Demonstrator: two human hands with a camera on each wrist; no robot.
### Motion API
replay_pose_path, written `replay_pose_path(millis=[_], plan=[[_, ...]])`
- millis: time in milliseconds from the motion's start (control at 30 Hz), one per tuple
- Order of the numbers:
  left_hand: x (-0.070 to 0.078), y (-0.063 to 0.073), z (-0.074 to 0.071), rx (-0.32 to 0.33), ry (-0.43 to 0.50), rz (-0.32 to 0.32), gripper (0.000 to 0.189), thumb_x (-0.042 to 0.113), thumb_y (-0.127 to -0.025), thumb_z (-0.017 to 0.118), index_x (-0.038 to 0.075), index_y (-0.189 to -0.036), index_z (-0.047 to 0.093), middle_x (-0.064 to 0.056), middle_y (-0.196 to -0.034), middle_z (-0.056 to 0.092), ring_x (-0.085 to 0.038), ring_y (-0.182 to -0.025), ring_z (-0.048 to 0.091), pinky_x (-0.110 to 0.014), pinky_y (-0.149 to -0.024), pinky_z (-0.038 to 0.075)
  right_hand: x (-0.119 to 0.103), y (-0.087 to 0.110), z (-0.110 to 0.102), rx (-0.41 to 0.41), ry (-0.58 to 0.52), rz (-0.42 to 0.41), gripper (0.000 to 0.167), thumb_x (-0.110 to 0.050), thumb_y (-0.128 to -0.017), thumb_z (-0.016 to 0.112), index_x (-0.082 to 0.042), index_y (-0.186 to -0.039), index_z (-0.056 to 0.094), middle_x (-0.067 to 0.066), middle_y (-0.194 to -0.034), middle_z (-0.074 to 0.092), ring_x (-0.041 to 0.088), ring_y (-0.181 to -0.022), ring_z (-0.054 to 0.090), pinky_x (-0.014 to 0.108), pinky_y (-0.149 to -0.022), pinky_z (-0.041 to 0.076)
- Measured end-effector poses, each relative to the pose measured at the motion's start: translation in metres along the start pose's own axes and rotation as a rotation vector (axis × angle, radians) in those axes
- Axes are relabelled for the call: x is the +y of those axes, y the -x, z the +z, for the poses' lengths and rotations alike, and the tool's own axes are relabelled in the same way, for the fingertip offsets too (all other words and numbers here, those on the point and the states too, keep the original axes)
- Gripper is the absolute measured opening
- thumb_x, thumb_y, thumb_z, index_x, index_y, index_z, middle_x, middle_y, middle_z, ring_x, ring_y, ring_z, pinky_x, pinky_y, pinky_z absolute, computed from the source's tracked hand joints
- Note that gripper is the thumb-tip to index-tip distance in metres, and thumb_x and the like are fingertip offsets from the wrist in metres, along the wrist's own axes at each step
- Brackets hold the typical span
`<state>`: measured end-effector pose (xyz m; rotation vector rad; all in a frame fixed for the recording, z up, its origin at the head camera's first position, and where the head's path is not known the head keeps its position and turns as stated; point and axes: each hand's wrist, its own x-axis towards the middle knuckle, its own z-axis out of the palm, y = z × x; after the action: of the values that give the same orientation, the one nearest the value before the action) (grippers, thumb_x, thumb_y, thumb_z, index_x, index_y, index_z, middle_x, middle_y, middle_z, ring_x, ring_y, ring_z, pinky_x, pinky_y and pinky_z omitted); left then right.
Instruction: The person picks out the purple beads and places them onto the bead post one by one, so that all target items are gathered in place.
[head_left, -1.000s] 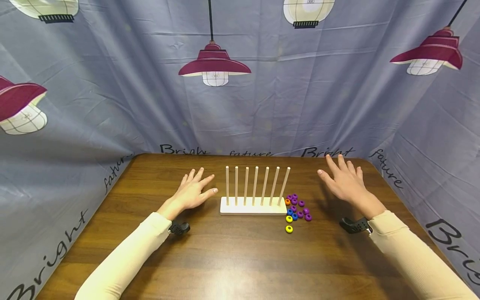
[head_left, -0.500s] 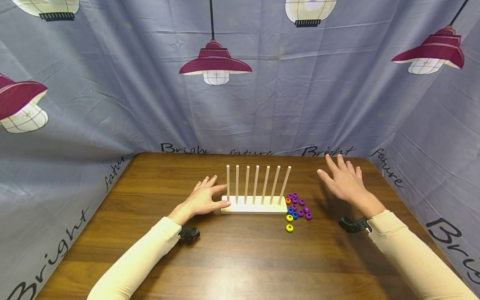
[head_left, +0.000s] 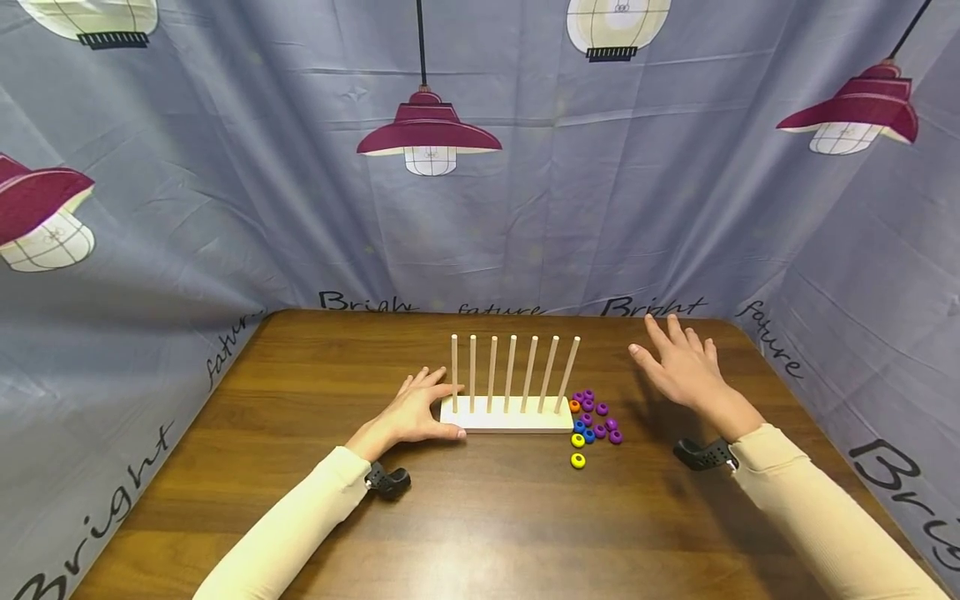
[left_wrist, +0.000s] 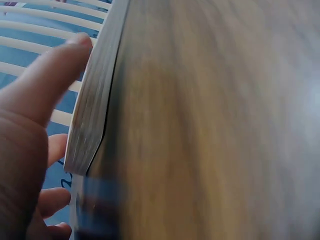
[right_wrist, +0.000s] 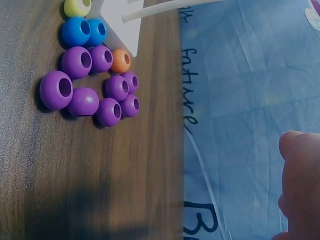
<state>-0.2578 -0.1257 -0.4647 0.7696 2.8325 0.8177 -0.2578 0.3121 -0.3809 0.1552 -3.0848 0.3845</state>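
Note:
A pale wooden peg stand (head_left: 510, 423) with several upright pegs (head_left: 511, 375) sits mid-table in the head view. My left hand (head_left: 411, 412) is at its left end, fingers spread, thumb along the front edge and index finger toward the back. In the left wrist view the thumb (left_wrist: 55, 75) lies close to the stand's side (left_wrist: 92, 110); firm contact cannot be told. Beside the stand's right end lie purple beads (head_left: 611, 424), blue beads (head_left: 588, 437), yellow beads (head_left: 577, 461) and an orange bead (head_left: 574, 406). Right of them, my right hand (head_left: 684, 371) hovers, fingers spread, holding nothing.
The brown wooden table (head_left: 480, 517) reaches back to a grey-blue curtain (head_left: 525, 233) printed with lamps and lettering. More curtain hangs at both sides. Black straps with camera mounts (head_left: 703, 454) sit on both wrists.
My left hand has moved right and slightly toward me, from beside the stand to around its left end. The right hand has barely shifted. Stand and beads stay where they were.

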Motion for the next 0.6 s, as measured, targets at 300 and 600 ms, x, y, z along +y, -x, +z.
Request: replay_pose_path(millis=[300, 600], plan=[[-0.004, -0.004, 0.009, 0.014, 0.045, 0.005, 0.077, 0.05, -0.073, 0.086, 0.02, -0.14, 0.063, -0.021, -0.164, 0.035, -0.052, -0.155, 0.016, -0.07, -0.125, 0.007, 0.004, 0.002, 0.001, -0.008, 0.001, 0.002, 0.082, -0.065, -0.104, 0.021, -0.011, -0.165, 0.009, 0.039, -0.164, 0.003, 0.07, -0.144, 0.009, 0.083, -0.112, 0.004], [-0.005, -0.004, 0.013, 0.054, 0.034, 0.011, 0.07, 0.047, -0.072, 0.086, 0.02, -0.134, 0.067, -0.021, -0.162, 0.038, -0.053, -0.154, 0.019, -0.07, -0.124, 0.009, 0.001, 0.003, 0.003, 0.001, -0.01, 0.001, 0.08, -0.062, -0.105, 0.025, -0.011, -0.165, 0.01, 0.038, -0.164, 0.005, 0.07, -0.144, 0.01, 0.083, -0.113, 0.004]])
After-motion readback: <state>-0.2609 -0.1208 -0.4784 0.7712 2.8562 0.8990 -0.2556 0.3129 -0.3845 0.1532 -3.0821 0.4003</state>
